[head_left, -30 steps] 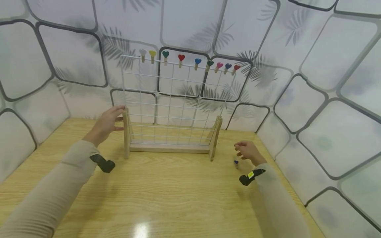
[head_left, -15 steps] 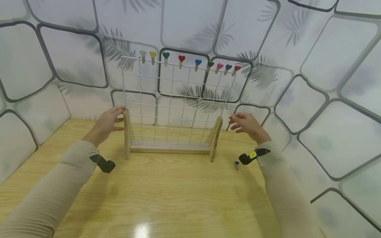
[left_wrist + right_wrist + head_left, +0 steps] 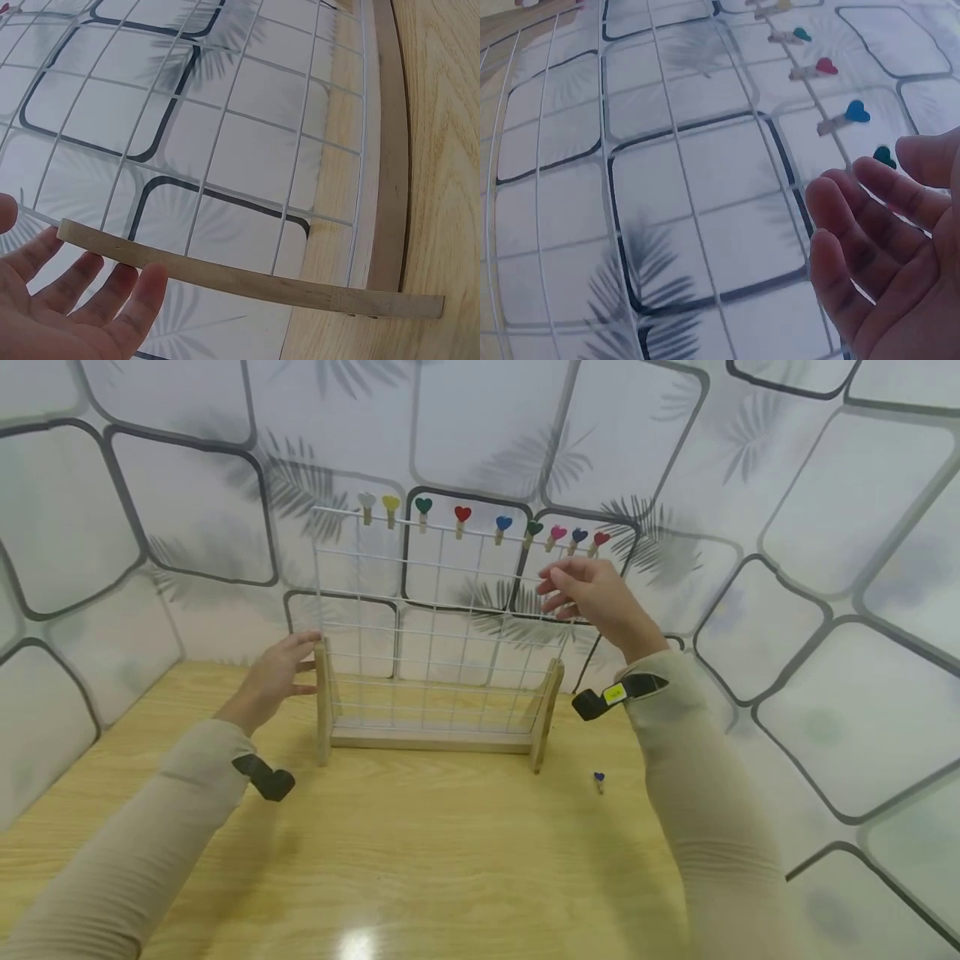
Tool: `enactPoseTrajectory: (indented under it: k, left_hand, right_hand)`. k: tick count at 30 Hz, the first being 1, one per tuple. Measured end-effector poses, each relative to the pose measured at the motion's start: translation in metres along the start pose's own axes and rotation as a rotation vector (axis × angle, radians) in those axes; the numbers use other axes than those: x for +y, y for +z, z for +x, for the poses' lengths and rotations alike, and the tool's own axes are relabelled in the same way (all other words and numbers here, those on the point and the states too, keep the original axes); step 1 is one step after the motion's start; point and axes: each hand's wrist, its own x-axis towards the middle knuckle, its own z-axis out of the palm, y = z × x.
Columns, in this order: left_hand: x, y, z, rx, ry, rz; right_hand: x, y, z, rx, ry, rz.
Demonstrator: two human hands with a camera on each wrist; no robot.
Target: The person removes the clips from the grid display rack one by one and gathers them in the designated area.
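Note:
A white wire grid (image 3: 450,610) stands upright on the table in two wooden posts. Several heart-topped pegs (image 3: 462,517) are clipped along its top wire. My left hand (image 3: 288,664) rests with straight fingers against the left post (image 3: 324,702); in the left wrist view the left hand (image 3: 67,300) lies beside that post (image 3: 247,277). My right hand (image 3: 573,589) is raised in front of the grid's upper right, just below the pink peg (image 3: 557,535) and navy peg (image 3: 578,537). In the right wrist view the right hand (image 3: 885,255) has relaxed fingers and holds nothing.
A small blue peg (image 3: 598,781) lies on the wooden table (image 3: 420,852) to the right of the right post (image 3: 546,710). Patterned walls (image 3: 825,568) close in the table at the back and on both sides.
My right hand has risen from the table beside the loose blue peg to the grid's upper right. The left hand has stayed on the left post.

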Motion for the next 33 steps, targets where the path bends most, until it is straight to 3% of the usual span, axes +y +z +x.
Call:
enactPoseTrajectory:
  k: [10,16,22,29,33]
  left_hand:
    - [-0.003,0.0,-0.004,-0.005,0.007,0.017]
    - [-0.002,0.0,-0.003,0.0,0.018,-0.005]
    - [0.0,-0.001,-0.003,0.003,0.02,-0.004]
    - [-0.001,-0.003,-0.004,0.005,0.03,-0.024]
    - [-0.003,0.0,-0.003,0.008,0.041,-0.041]
  right_hand:
    - [-0.048,0.041,0.04,-0.048,-0.048,-0.052]
    - [-0.071,0.07,0.062,-0.026,-0.133,-0.113]
    - [-0.093,0.097,0.085,-0.016,-0.171,-0.098]
    - [-0.116,0.121,0.107,-0.142,-0.078,-0.154]
    - [-0.123,0.132,0.115,-0.141,-0.004,-0.264]
